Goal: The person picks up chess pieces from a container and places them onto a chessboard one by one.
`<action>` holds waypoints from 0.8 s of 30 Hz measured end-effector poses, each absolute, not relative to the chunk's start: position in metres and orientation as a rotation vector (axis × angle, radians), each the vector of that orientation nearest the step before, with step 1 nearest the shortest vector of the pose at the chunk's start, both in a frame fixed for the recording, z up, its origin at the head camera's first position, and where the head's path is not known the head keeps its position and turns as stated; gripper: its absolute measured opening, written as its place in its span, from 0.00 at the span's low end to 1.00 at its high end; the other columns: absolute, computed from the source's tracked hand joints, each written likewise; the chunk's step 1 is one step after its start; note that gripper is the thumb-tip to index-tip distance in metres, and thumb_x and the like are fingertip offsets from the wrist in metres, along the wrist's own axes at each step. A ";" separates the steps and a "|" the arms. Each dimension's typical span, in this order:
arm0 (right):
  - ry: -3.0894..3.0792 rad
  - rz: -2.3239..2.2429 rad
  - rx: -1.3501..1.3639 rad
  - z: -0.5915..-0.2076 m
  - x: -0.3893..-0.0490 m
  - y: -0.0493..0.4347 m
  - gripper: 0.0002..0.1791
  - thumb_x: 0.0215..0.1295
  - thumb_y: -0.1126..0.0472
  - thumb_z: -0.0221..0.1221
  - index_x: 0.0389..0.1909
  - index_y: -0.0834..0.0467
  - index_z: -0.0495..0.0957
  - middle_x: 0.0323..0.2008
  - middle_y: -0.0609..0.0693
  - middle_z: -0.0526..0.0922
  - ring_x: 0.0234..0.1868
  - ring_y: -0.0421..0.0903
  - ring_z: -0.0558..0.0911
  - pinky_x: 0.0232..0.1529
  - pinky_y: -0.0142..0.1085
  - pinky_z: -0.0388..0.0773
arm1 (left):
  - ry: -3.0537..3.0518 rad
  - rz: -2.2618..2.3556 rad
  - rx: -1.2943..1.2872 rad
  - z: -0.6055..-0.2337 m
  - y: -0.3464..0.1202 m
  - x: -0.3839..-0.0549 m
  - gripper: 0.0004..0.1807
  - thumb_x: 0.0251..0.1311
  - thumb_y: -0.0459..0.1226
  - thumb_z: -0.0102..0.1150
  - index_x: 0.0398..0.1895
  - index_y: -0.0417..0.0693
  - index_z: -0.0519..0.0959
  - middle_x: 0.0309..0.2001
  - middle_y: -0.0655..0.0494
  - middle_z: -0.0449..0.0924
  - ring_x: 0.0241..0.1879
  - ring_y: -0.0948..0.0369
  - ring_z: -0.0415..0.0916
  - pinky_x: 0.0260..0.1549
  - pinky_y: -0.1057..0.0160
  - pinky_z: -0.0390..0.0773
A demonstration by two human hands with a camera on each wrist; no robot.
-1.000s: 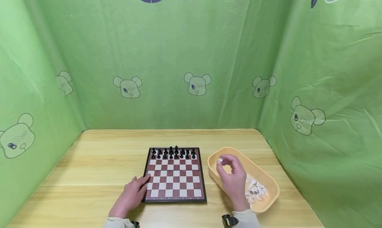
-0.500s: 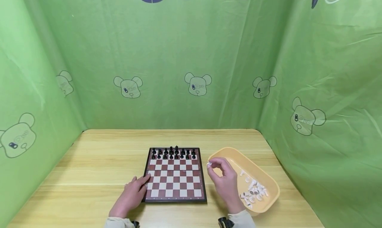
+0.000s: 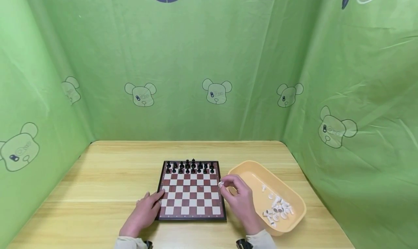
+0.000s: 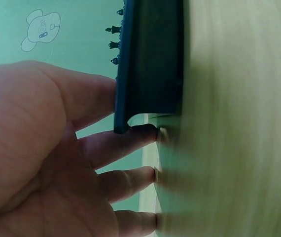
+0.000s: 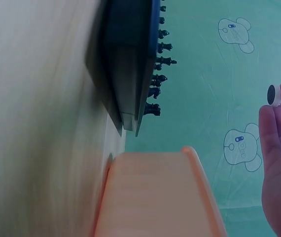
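- The white piece [image 3: 221,184] could slip and fall. It is tiny, and only fingertips hold it. It is in the air by the right edge of the board [image 3: 185,195].
- If it falls, it could hit the dark edge and roll onto the table [image 3: 98,183], or drop between the board and the tray [image 3: 302,207].
- The black pieces [image 3: 187,167] stand close together in two rows at the far end of the board. Fingers that swing too far that way could knock some over.
- A hard push from the left hand [image 3: 143,211] could slide the board, and the black pieces could wobble.
- The right hand [image 3: 243,202] is close to the left side of the tray. A bump there could shake the loose white pieces [image 3: 277,209] inside. I cannot tell if the hand touches the tray.
- The white piece has a dark round bottom, which faces down. If it lands tilted, it could tip over.
- The right hand's grip is nearly closed: thumb and fingertips pinch the white piece, with just its small width between them.
- The left hand's grip is loose and spread, and holds nothing. One finger rests on the board's left edge, and others reach down to the table.
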State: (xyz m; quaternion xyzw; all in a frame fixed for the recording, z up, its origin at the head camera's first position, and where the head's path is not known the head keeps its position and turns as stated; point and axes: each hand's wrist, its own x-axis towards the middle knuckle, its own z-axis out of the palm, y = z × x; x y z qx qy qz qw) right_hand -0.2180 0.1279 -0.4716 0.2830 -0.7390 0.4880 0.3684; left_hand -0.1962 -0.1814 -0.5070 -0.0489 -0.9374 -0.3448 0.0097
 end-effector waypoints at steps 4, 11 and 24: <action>-1.923 1.254 0.754 -0.479 -0.221 0.127 0.20 0.46 0.86 0.67 0.39 0.66 0.81 0.37 0.55 0.85 0.34 0.50 0.84 0.46 0.28 0.85 | -2.926 -1.082 -0.150 -0.507 -0.181 -0.196 0.23 0.73 0.32 0.51 0.70 0.42 0.75 0.69 0.35 0.72 0.72 0.25 0.54 0.66 0.20 0.47; -2.012 1.281 0.776 -0.495 -0.229 0.129 0.20 0.48 0.84 0.69 0.40 0.63 0.82 0.37 0.53 0.85 0.34 0.48 0.85 0.41 0.34 0.88 | -2.925 -1.075 -0.157 -0.509 -0.182 -0.196 0.23 0.74 0.32 0.51 0.70 0.41 0.75 0.69 0.35 0.73 0.72 0.24 0.54 0.66 0.20 0.48; -2.449 1.313 0.693 -0.493 -0.222 0.131 0.14 0.59 0.75 0.66 0.44 0.58 0.83 0.37 0.42 0.83 0.38 0.38 0.82 0.43 0.40 0.88 | -2.925 -1.081 -0.165 -0.507 -0.183 -0.195 0.24 0.74 0.33 0.51 0.71 0.41 0.74 0.69 0.34 0.72 0.72 0.25 0.54 0.66 0.20 0.48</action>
